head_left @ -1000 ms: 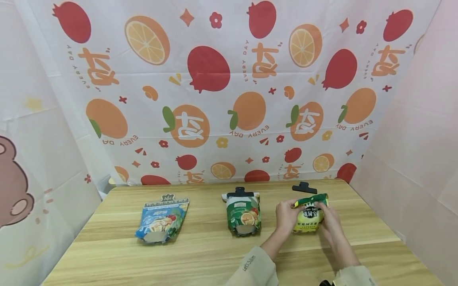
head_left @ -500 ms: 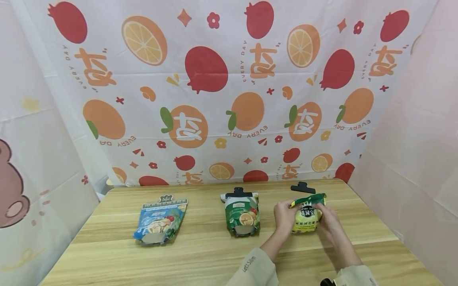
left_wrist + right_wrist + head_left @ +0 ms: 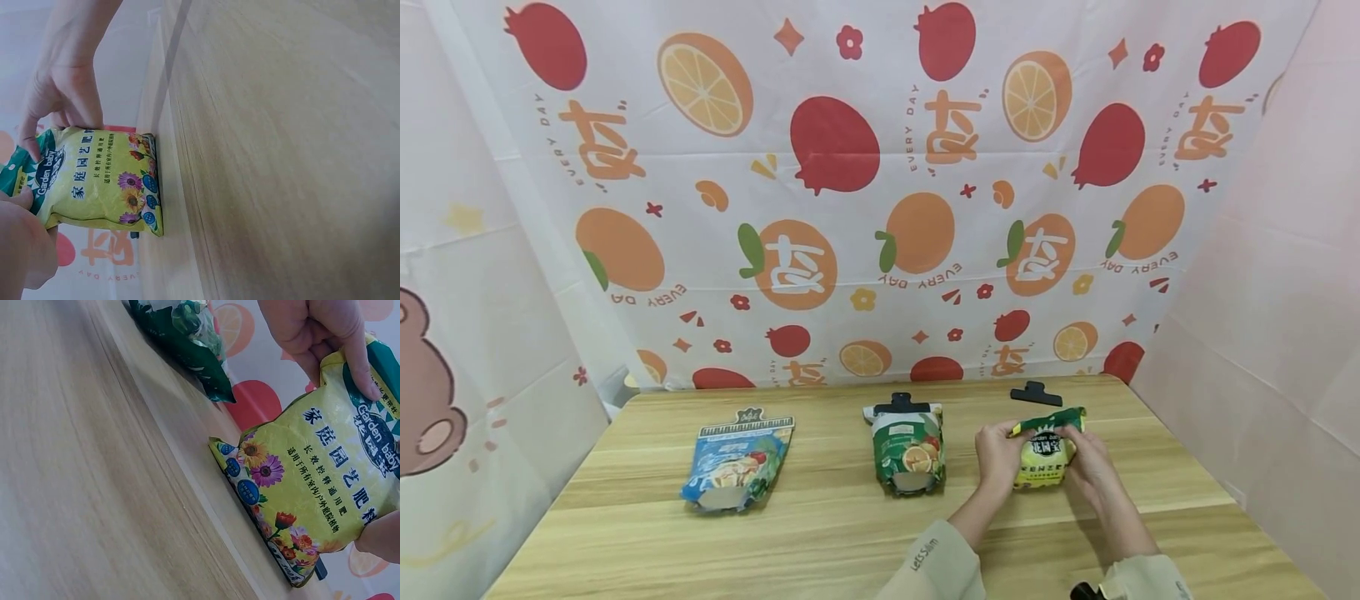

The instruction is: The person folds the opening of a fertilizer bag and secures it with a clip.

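A yellow-green bag of garden fertilizer (image 3: 1042, 467) with a dark green top stands upright at the table's right side, its flowered print along the bottom. My left hand (image 3: 997, 454) grips its upper left edge, thumb on the front. Opposite it, my right hand (image 3: 1092, 457) holds the upper right edge the same way. Both thumbs lie on the printed face in the left wrist view, near the logo of the fertilizer bag (image 3: 100, 175); fingers behind the bag are hidden. A loose black bag clip (image 3: 1036, 394) lies behind the bag.
To the left stands a green and white bag (image 3: 910, 454) with a black clip (image 3: 902, 403) across its top. Farther left, a blue bag (image 3: 733, 467) carries a grey decorated clip (image 3: 747, 423). A fruit-print curtain (image 3: 865, 208) hangs at the wooden table's (image 3: 820, 550) far edge.
Both hands keep their hold on the fertilizer bag. Its front has shifted and straightened slightly between the hands. The other bags and the loose clip stay in place.
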### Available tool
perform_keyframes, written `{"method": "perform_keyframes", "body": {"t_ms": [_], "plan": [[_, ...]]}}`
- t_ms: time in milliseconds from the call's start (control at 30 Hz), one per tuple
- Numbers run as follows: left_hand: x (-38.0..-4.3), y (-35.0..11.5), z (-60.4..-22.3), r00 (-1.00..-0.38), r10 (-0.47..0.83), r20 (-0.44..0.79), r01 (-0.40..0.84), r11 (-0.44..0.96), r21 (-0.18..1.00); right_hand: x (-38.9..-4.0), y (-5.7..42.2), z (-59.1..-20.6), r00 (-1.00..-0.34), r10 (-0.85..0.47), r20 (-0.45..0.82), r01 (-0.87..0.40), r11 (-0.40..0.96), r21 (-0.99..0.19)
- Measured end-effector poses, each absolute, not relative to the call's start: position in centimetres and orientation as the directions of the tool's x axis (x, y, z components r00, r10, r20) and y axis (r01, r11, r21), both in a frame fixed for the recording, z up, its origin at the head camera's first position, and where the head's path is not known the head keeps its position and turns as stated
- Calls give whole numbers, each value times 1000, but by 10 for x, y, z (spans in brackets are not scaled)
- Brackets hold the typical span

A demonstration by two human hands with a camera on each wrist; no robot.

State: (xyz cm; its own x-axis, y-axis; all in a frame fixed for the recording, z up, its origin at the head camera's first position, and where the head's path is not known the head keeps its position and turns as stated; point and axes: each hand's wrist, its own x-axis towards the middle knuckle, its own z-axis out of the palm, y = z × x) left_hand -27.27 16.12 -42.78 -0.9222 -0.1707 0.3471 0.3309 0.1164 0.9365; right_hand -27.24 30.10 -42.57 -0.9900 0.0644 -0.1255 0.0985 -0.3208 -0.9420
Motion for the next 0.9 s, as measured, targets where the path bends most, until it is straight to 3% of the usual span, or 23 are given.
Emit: {"method": "perform_keyframes", "body": {"t_ms": [200, 400, 533, 633, 700, 767, 833, 900], "plan": [[-271, 160, -428, -911, -157, 381, 362, 137, 922, -273, 301, -426, -988, 80, -132, 99, -335, -937], [-274, 156, -426, -941, -110, 320, 311, 89, 946, -272, 304, -428, -993, 49, -109, 90, -282, -955], [-276, 154, -425, -966, -71, 250, 248, 28, 968, -272, 307, -423, -994, 89, -59, 44, -164, -986], [-278, 153, -426, -977, -65, 205, 206, -14, 978, -271, 308, -418, -971, 217, 101, -98, 23, -995], [-278, 153, -427, -982, -69, 177, 180, -33, 983, -271, 309, -418, -915, 295, 276, -224, 196, -955], [-277, 152, -428, -985, -74, 157, 160, -37, 986, -269, 312, -419, -819, 287, 497, -365, 407, -837], [-277, 151, -428, -988, -77, 131, 135, -40, 990, -269, 315, -421, -696, 161, 700, -507, 581, -637], [-276, 150, -428, -989, -79, 122, 126, -42, 991, -270, 318, -424, -565, -16, 825, -610, 682, -404]]}}
